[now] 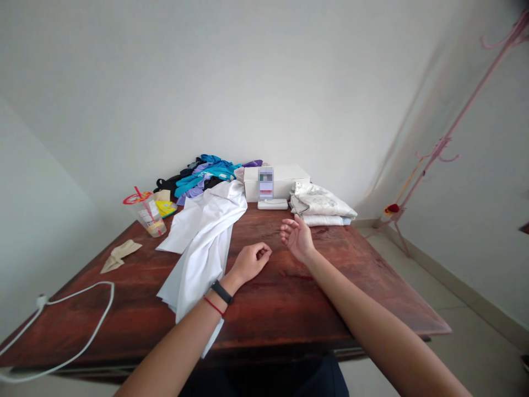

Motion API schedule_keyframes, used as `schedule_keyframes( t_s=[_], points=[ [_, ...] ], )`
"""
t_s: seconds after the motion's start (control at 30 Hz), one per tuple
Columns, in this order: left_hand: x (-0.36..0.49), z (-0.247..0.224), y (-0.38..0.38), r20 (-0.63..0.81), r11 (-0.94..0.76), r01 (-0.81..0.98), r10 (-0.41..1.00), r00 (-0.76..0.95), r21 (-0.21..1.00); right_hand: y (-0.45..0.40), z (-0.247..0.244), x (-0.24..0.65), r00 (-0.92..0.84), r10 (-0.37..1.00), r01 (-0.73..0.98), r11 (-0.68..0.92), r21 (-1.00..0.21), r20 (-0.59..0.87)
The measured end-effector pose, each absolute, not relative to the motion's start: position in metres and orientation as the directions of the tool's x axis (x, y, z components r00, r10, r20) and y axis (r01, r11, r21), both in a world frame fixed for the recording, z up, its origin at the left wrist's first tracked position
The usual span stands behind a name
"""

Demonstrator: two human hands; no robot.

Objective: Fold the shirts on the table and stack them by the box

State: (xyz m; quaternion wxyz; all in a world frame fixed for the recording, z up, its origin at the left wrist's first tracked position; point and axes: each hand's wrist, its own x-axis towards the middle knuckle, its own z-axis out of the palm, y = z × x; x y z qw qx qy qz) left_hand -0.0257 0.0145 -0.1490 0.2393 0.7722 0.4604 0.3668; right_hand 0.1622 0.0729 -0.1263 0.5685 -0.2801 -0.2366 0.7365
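My left hand (250, 261) rests on the dark wooden table (285, 292), its fingers curled in a loose fist with nothing visible inside. A black band and a thin red cord circle that wrist. Just left of it lies a long white garment (202, 248), spread from the back of the table toward the front edge, with its lower end hanging over. My right hand (297, 238) is raised a little, palm turned inward, fingers apart and slightly bent, holding nothing. Behind it sits a folded stack of pale patterned cloth (322, 203).
At the back are a heap of blue, purple and black clothes (206, 176), a white box (285, 179) and a phone (266, 183) propped in front. A plastic cup with a straw (151, 215), beige cloth (119, 255) and white cable (97, 331) lie left. A pink rack (438, 149) stands right.
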Motion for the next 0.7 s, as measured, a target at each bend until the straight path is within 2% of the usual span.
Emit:
schedule_keyframes(
  t_s=[0.17,0.33,0.43,0.53,0.6,0.7],
  points=[
    [-0.02,-0.149,0.01,0.362,-0.478,0.648,0.877,0.315,0.593,0.067,-0.135,0.151,-0.291,0.948,-0.605,-0.288,-0.742,-0.13],
    [-0.018,-0.148,0.006,0.381,-0.485,0.68,0.87,0.312,0.55,0.069,-0.142,0.147,-0.315,0.946,-0.514,-0.236,-0.824,-0.074],
    [-0.019,-0.148,0.007,0.394,-0.487,0.664,0.869,0.3,0.568,0.071,-0.147,0.146,-0.276,0.961,-0.362,-0.098,-0.927,0.006],
    [-0.021,-0.147,0.01,0.412,-0.484,0.579,0.873,0.262,0.656,0.07,-0.149,0.145,-0.281,0.946,-0.204,0.103,-0.974,0.159],
    [-0.023,-0.147,0.01,0.433,-0.509,0.508,0.86,0.27,0.695,0.067,-0.15,0.144,-0.37,0.895,-0.16,0.204,-0.966,0.25],
    [-0.024,-0.148,0.006,0.455,-0.611,0.454,0.789,0.413,0.648,0.059,-0.149,0.143,-0.554,0.765,-0.109,0.323,-0.94,0.327]
  ],
)
